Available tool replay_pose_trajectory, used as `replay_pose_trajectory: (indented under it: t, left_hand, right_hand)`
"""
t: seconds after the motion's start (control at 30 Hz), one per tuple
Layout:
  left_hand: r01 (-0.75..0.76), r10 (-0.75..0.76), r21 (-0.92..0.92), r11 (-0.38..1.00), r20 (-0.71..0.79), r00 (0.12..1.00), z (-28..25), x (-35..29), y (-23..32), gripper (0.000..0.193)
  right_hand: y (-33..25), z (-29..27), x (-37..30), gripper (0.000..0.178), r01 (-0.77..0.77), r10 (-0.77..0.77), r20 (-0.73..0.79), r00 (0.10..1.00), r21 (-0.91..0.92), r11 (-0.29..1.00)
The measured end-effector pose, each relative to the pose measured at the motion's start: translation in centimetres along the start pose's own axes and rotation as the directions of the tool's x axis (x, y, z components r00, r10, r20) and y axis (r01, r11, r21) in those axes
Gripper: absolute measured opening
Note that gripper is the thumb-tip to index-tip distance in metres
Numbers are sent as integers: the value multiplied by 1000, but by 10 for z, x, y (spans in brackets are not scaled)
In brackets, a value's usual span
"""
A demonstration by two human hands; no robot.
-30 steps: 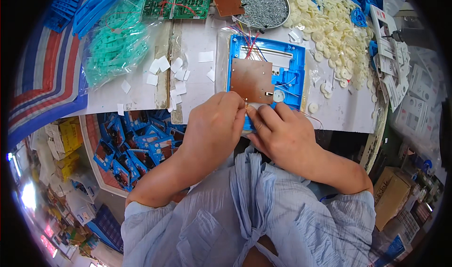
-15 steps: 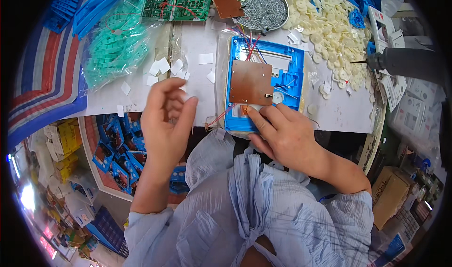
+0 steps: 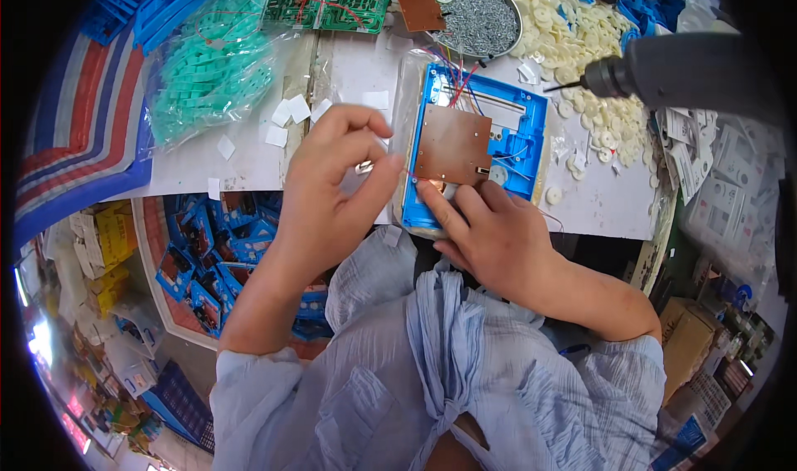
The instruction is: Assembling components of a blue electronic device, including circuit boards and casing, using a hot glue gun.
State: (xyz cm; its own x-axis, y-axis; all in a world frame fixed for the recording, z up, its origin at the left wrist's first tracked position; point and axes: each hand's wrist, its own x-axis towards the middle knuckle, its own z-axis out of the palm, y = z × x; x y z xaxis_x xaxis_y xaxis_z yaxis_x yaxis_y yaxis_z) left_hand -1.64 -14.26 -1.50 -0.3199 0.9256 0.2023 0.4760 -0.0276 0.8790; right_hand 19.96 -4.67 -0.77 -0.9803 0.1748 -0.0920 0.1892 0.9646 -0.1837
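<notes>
A blue plastic casing [image 3: 536,143] lies open on the table before me, with a brown circuit board [image 3: 457,144] inside it. My right hand [image 3: 498,230] grips the casing's near side, thumb at the outer edge. Its index finger presses by the board's lower left corner, beside a small copper-coloured part that is partly hidden. Left of the casing, my left hand [image 3: 336,188] is raised with bent fingers. Thin red wires [image 3: 410,173] run from the casing to its thumb, and a small shiny metal piece [image 3: 364,168] shows between thumb and fingers.
An electric screwdriver [image 3: 664,72] hangs at the right, its bit toward the casing. Behind are a round tray of screws [image 3: 486,18], cream plastic discs [image 3: 581,97] and green circuit boards [image 3: 353,7]. A bag of green parts [image 3: 216,80] lies left. Filled blue casings [image 3: 203,259] sit below the table's edge.
My left hand has moved right toward the casing and now has the red wires at its thumb. My right index finger has shifted slightly left. The view has shifted a little.
</notes>
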Motion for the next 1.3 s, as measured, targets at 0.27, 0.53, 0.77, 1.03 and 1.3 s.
replay_pose_trajectory:
  t: [0.27, 0.53, 0.77, 1.03, 1.3]
  left_hand:
    - [112, -109, -175, 978, 26, 994, 8, 9, -6, 15]
    - [376, -384, -647, 663, 137, 913, 19, -6, -5, 19]
    - [393, -396, -649, 651, 151, 906, 26, -2, 2, 15]
    - [400, -396, -651, 645, 163, 904, 30, -4, 1, 7]
    - [134, -84, -177, 975, 267, 960, 31, -1, 18, 7]
  right_hand:
    - [6, -20, -3, 68, 15, -21, 45, 999, 138, 990]
    - [22, -12, -13, 66, 32, -23, -33, 999, 316, 948]
    - [-2, -1, -11, 75, -59, 60, -8, 998, 102, 993]
    - [-1, 9, -16, 69, -108, 131, -109, 985, 192, 975]
    - [23, -12, -22, 58, -33, 175, -299, 938, 426, 904]
